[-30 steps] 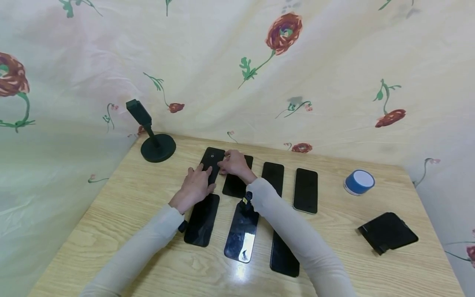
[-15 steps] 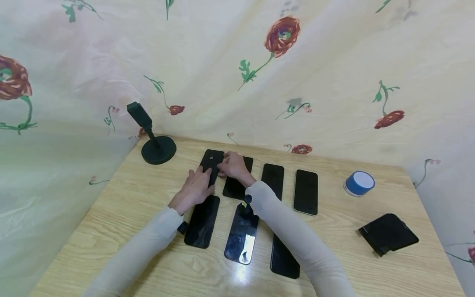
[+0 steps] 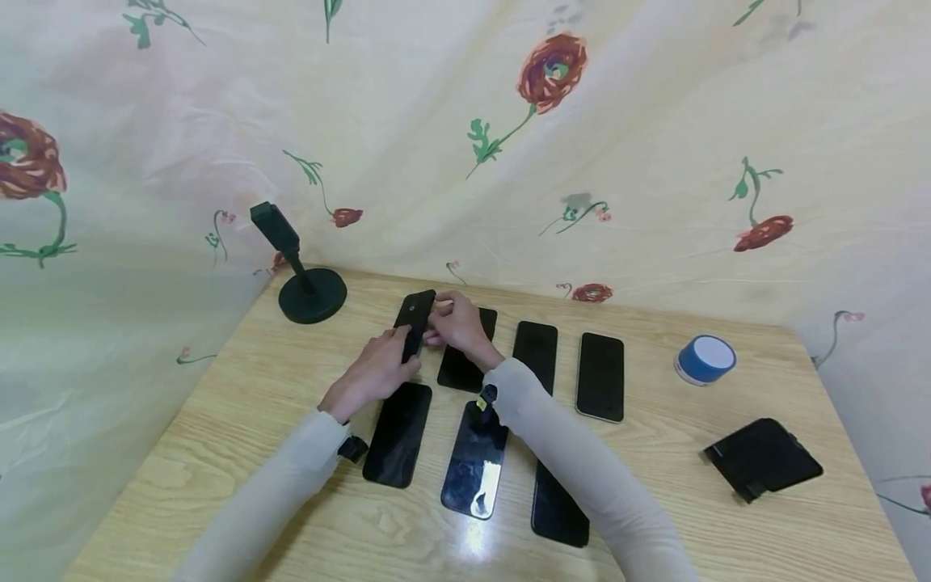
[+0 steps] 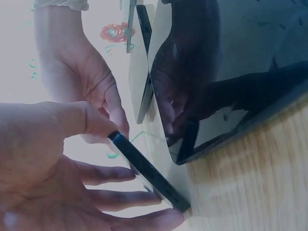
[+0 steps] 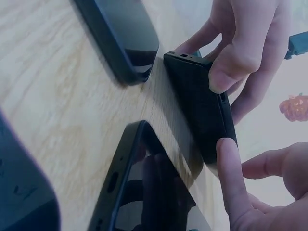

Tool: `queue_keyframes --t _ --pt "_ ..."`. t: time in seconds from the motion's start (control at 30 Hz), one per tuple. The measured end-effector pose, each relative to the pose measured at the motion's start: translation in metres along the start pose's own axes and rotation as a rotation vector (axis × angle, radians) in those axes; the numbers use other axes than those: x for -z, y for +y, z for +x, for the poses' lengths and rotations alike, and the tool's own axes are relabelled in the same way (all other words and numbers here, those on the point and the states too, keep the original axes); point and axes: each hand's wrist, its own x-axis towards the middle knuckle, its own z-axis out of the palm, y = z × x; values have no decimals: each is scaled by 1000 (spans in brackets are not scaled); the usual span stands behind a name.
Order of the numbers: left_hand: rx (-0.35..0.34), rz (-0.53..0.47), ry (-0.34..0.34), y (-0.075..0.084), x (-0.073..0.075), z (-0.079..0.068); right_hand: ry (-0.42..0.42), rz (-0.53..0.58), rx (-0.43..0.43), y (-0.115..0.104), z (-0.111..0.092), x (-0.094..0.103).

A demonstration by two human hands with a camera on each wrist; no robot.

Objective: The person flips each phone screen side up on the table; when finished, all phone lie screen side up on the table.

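Observation:
A black smartphone (image 3: pixel 418 311) at the far left of the group stands tilted up on its long edge, its back with a round mark facing left in the head view. My left hand (image 3: pixel 378 365) grips its near end, thumb on one face and fingers spread behind, as the left wrist view shows around the phone (image 4: pixel 149 173). My right hand (image 3: pixel 458 323) pinches the far part; in the right wrist view a digit of this hand (image 5: pixel 269 192) presses the raised edge of the phone (image 5: pixel 197 103). A second phone (image 3: pixel 398 436) lies flat just nearer.
More dark phones lie flat to the right, among them one under my right hand (image 3: pixel 461 368), a reflective one (image 3: pixel 469 477) and one farther right (image 3: pixel 600 376). A black stand (image 3: pixel 313 297), a blue-and-white round container (image 3: pixel 705 360) and a black folded case (image 3: pixel 764 457) are also on the table.
The phone lay flat under my left fingers before; now its right edge is raised and it is tilted. My left hand has closed round it, while my right hand stays by its edge.

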Motion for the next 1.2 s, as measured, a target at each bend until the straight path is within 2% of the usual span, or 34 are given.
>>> queue_keyframes --t 0.13,0.37,0.67,0.83,1.2 --pt "-4 -52 4 -2 2 -4 -16 47 -7 -1 -2 0" --pt "-46 -73 21 -3 3 -6 -33 74 -12 0 -7 1" --pt "-29 -159 3 -4 3 -6 -97 130 -15 5 -10 0" --pt "-33 -227 -13 -4 7 -6 -141 127 -21 8 -15 -2" --pt "-91 -312 43 -7 12 -4 -170 63 -41 9 -21 -4"
